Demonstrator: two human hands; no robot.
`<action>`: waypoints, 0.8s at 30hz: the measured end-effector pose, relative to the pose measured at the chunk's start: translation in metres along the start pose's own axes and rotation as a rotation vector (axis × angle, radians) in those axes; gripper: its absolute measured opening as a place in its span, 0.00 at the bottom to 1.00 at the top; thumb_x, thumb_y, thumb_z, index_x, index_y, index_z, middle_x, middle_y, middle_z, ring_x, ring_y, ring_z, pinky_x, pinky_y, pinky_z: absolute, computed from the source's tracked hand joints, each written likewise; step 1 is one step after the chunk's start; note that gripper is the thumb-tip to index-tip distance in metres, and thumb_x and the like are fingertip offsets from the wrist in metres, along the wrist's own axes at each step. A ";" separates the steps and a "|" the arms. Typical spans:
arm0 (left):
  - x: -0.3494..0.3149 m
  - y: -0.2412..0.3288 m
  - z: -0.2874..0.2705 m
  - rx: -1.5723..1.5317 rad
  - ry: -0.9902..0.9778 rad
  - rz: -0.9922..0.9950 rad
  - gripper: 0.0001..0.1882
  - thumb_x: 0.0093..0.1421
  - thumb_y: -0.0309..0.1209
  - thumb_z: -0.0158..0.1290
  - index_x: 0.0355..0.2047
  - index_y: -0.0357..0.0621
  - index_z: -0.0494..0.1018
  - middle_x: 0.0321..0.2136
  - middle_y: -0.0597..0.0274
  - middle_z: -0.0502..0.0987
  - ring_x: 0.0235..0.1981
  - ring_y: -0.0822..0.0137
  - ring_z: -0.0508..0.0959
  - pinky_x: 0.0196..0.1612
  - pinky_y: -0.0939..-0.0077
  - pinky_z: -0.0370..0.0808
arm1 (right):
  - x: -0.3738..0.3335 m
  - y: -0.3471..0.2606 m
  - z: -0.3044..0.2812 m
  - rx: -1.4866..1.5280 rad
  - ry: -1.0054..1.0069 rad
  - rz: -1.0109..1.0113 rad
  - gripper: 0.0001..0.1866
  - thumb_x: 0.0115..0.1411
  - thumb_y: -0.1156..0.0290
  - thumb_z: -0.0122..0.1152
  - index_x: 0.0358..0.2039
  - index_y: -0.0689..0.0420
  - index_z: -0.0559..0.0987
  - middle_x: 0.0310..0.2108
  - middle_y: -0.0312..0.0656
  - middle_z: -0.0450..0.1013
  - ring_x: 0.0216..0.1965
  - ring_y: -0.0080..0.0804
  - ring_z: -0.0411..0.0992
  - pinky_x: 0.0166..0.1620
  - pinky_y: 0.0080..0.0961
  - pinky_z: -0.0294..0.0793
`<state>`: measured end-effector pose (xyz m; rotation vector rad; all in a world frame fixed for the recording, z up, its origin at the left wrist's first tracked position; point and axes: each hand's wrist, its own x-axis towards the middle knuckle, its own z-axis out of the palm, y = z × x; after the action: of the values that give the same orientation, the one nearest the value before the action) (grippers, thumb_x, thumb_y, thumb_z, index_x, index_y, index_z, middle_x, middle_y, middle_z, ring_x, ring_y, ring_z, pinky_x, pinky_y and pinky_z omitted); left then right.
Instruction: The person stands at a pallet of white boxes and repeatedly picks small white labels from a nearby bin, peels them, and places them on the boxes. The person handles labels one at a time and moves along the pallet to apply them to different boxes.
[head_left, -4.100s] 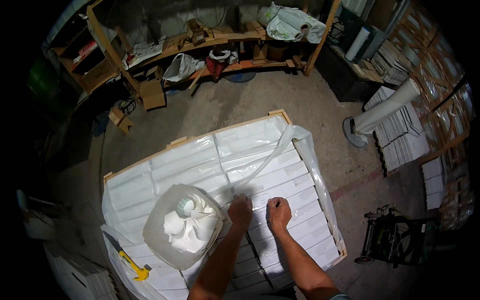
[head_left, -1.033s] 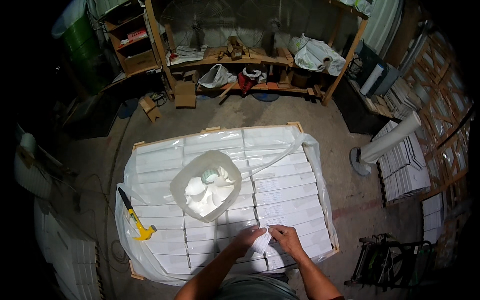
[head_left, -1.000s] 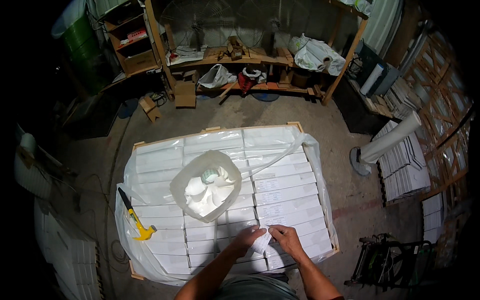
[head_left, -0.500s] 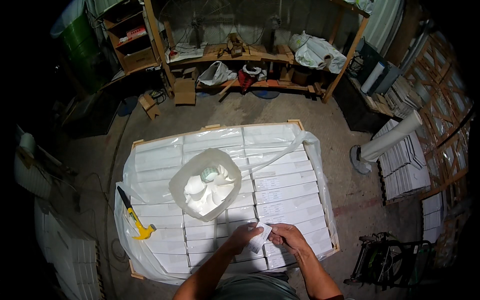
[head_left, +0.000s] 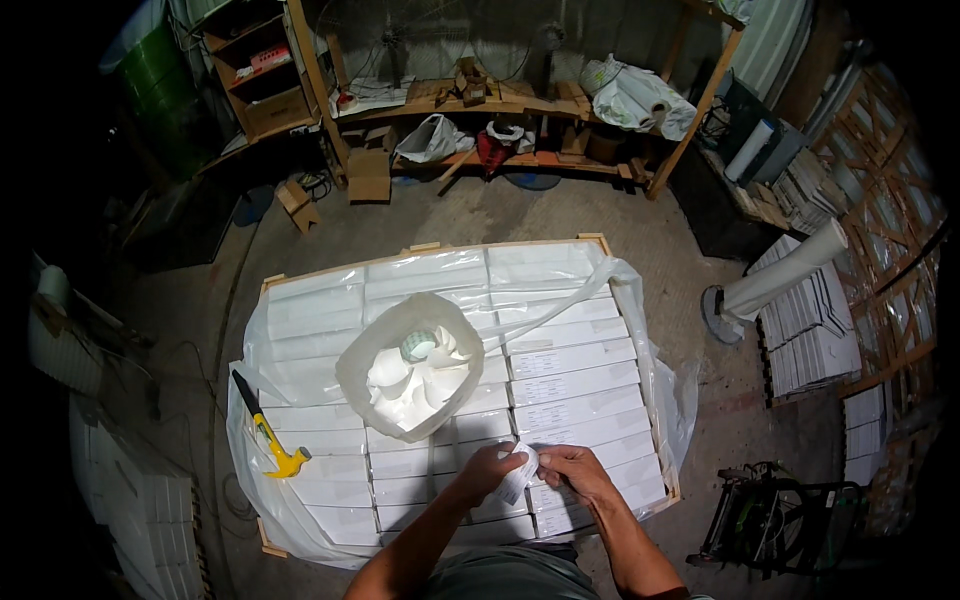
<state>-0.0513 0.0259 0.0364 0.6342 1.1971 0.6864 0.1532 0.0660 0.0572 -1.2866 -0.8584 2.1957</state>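
Over the near edge of the stack of white boxes point(head_left: 575, 387), my left hand point(head_left: 482, 474) is closed on a small white printed label point(head_left: 514, 484), thumb on top. My right hand point(head_left: 575, 470) pinches at the label's right edge, fingertips close to the left thumb. Just beyond my hands stands an open, whitish translucent container point(head_left: 357, 390) on the boxes. Curled white paper pieces point(head_left: 427, 386) and a round greenish thing point(head_left: 418, 346) lie inside it. A yellow claw hammer point(head_left: 270, 440) with a black grip rests at the stack's left side.
Clear plastic sheeting point(head_left: 628, 290) drapes round the stack's sides over a wooden frame. At the back is a wooden workbench point(head_left: 520, 110) with bags and boxes. A white roll point(head_left: 785, 270) leans by stacked boxes point(head_left: 815, 330) at right. A black cart point(head_left: 780, 520) stands near right.
The plastic sheeting on the stack's right side has billowed outward. My hands stay almost in place, with the label tilted slightly differently between them.
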 end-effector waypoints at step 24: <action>0.008 -0.003 -0.005 0.320 0.106 0.123 0.19 0.59 0.42 0.53 0.38 0.35 0.76 0.30 0.53 0.78 0.32 0.67 0.75 0.40 0.69 0.71 | 0.015 0.006 0.000 -0.393 0.069 -0.061 0.14 0.57 0.65 0.66 0.35 0.65 0.83 0.25 0.37 0.76 0.28 0.21 0.71 0.34 0.19 0.70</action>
<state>-0.0535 0.0308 0.0283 0.9545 1.3892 0.6420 0.1458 0.0721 0.0438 -1.4789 -1.3303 1.9849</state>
